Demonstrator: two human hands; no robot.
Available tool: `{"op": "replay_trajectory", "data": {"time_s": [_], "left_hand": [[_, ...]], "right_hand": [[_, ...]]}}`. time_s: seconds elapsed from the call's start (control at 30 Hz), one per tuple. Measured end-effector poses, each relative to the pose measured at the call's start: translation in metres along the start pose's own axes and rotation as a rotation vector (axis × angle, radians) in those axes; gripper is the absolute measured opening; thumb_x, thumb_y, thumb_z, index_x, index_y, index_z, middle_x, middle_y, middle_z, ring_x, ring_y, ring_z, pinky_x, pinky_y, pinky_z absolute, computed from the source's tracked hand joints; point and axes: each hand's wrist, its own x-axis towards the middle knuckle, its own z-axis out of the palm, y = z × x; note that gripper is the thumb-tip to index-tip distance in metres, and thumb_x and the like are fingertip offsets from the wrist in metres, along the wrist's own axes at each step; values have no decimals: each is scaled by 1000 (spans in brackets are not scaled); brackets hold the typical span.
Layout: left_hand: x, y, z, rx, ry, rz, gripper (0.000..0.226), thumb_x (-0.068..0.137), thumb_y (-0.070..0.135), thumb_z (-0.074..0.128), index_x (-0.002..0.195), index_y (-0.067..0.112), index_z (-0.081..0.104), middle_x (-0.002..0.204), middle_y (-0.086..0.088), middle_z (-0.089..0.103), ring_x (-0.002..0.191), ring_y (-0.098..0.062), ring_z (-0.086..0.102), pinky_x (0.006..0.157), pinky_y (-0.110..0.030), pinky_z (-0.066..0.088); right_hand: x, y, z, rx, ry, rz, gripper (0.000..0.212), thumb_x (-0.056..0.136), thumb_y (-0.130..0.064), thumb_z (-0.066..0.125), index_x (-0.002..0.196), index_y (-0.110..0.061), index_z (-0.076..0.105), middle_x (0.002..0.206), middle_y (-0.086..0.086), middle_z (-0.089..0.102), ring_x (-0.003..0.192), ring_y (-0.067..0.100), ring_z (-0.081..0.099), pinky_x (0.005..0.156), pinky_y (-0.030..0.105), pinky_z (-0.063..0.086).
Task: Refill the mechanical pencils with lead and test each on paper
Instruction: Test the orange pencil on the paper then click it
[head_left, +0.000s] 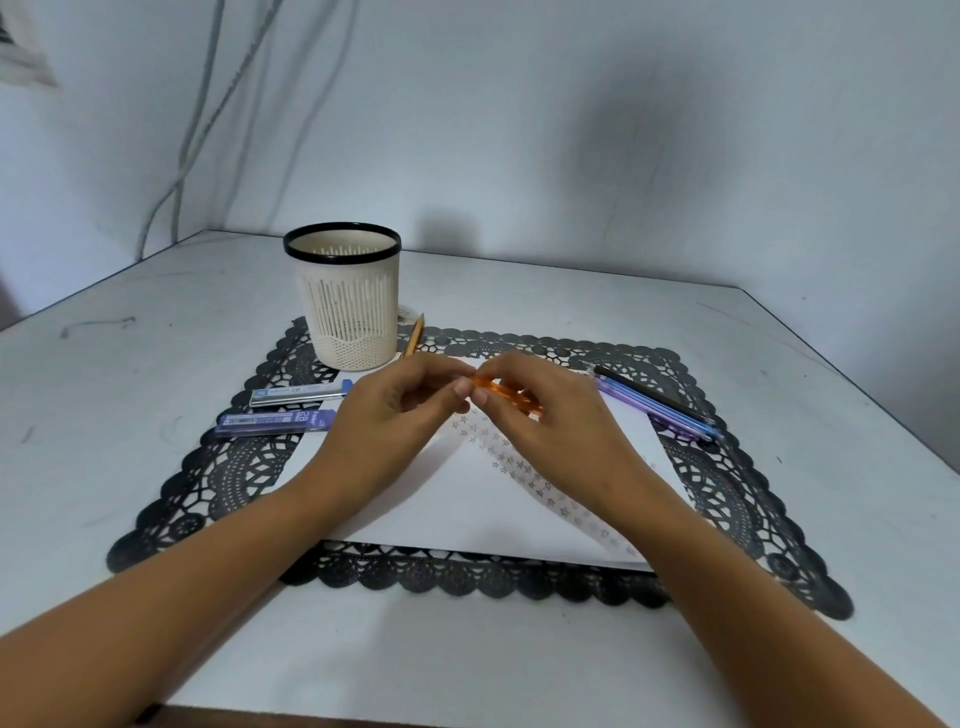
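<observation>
Left hand (384, 410), right hand (545, 421) pinch orange pencil (500, 389) over paper (467, 519), before cup (345, 312).

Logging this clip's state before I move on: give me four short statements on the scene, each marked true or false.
1. The left hand and right hand both hold the orange pencil. True.
2. The pencil holder stands on the paper. False: it stands on the lace mat, behind the paper.
3. Two lead cases lie on the mat's left side. True.
4. The loose pencils stand in the holder. False: they lie by the paper's right edge.
</observation>
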Motion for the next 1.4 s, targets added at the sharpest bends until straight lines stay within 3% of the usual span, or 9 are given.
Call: {"op": "replay_trajectory", "data": {"time_s": [0.27, 0.47, 0.53, 0.67, 0.83, 1.07, 1.23, 1.4], "left_hand": [[0, 1, -1, 52, 11, -10, 14, 76, 28, 61, 88, 25, 67, 84, 3, 70, 78, -9, 67, 73, -20, 53], [4, -6, -4, 127, 101, -46, 16, 82, 15, 66, 88, 31, 65, 80, 7, 71, 82, -9, 67, 78, -26, 53], [6, -6, -5, 165, 122, -43, 20, 82, 14, 66, 89, 33, 63, 83, 11, 69, 83, -3, 66, 77, -19, 52], [6, -4, -7, 288, 113, -21, 28, 85, 14, 62, 109, 27, 61, 92, 20, 64, 87, 7, 61, 72, -5, 47], [6, -5, -8, 434, 44, -37, 47, 87, 18, 59, 132, 21, 47, 115, 7, 59, 103, -2, 55, 86, -16, 47], [10, -8, -11, 550, 42, -166, 45, 89, 25, 55, 133, 16, 47, 128, 0, 56, 112, -10, 53, 98, -30, 42], [10, -7, -12, 664, 5, -141, 42, 91, 28, 53, 131, 16, 49, 128, -2, 54, 114, -14, 51, 95, -28, 41], [9, -7, -11, 722, -36, -138, 35, 91, 29, 51, 123, 16, 56, 121, 0, 56, 106, -14, 53, 86, -23, 40]], "right_hand": [[2, 7, 2, -98, 19, -94, 18, 90, -34, 55, 103, -24, 63, 92, -4, 65, 82, 12, 58, 74, 35, 50], [23, 14, 7, -473, 102, -399, 19, 83, -25, 55, 95, -16, 66, 86, 2, 70, 80, 26, 63, 64, 38, 50], [32, 17, 7, -544, 114, -491, 17, 83, -20, 55, 92, -13, 67, 87, 4, 70, 81, 28, 62, 60, 38, 50], [53, 27, 10, -552, 103, -606, 14, 79, -4, 67, 92, -5, 66, 88, 13, 67, 75, 30, 60, 56, 37, 51], [74, 45, 27, -563, 4, -705, 16, 81, 2, 63, 97, -2, 64, 93, 14, 66, 79, 30, 60, 59, 39, 54], [82, 54, 45, -519, -66, -733, 19, 80, 0, 65, 98, -3, 64, 96, 12, 66, 82, 30, 61, 59, 39, 54], [83, 55, 49, -471, -74, -695, 15, 81, -1, 63, 96, -2, 65, 93, 13, 67, 76, 31, 62, 60, 33, 51], [85, 55, 52, -421, -131, -636, 12, 85, -9, 60, 95, -4, 66, 90, 11, 67, 74, 30, 63, 59, 35, 53]]}}
